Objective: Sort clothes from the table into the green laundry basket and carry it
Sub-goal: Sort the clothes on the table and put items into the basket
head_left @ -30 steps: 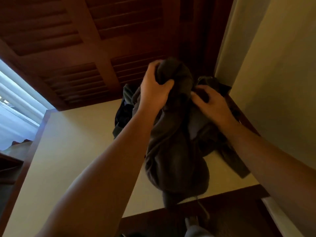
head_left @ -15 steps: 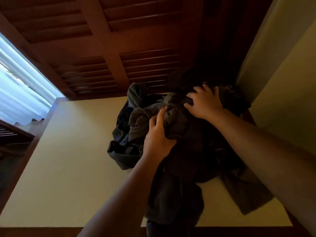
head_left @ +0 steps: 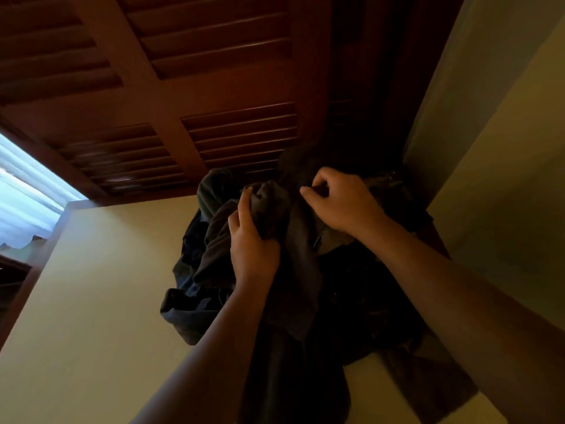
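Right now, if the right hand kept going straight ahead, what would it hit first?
Probably more of the dark clothes pile, which the right hand grips. Beyond that stands the louvred wooden panel, though the depth is hard to judge.

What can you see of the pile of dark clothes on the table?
The pile of dark clothes is a crumpled heap of soft grey and near-black fabric on the pale table, toward the wall. Pieces trail toward the near side. The left hand grips a grey fold; the right hand pinches cloth near the top.
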Available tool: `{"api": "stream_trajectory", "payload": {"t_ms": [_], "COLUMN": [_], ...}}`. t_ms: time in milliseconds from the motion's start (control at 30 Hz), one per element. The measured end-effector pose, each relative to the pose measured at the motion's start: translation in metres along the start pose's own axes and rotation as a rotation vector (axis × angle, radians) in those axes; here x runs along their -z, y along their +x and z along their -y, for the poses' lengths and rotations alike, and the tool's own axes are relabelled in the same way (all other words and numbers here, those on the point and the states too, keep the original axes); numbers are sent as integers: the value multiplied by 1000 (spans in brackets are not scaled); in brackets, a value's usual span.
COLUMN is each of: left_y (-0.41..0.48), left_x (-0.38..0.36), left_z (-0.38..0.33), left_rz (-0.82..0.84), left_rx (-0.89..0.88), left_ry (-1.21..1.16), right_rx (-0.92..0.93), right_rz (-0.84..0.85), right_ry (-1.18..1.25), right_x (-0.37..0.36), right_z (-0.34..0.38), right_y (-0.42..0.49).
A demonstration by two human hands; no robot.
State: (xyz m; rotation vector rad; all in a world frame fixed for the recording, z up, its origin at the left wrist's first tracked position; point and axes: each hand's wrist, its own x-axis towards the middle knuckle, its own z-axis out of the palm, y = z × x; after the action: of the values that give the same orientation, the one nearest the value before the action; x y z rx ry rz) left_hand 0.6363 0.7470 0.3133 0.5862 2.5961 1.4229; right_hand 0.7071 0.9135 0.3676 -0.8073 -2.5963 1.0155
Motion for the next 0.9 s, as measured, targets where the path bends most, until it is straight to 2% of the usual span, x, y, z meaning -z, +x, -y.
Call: {"api": "stream_trajectory", "payload": {"t_ms": [100,200,333,500,600,667,767,900], "left_y": [7,12,20,38,41,38,32,21], "left_x": [-2,-1,3,10,11,11,16,38], "left_z": [-2,2,9,15,18,21,25,29], "left_rz": [-6,65,291,615,626,526,410,266], "left_rx": [45,77,67,25,5,-32,-24,-36], "left_ry": [-52,-51,-115,-22,75,101,66,12], "right_rx": [6,-67,-234,-375,-408,-350,-164,173], "right_rz": [-101,85,392,560,604,512,287,-128], "right_ry": [-322,-551,-550,-626,-647,-579,-457,-291], "right_x": [0,-10,-44,-66,-72,-73,-64,-42], "right_z": [-22,-35,-51,-56,-54,-53,-50,-27], "right_y": [47,94,128,144,149,144,127,94]}}
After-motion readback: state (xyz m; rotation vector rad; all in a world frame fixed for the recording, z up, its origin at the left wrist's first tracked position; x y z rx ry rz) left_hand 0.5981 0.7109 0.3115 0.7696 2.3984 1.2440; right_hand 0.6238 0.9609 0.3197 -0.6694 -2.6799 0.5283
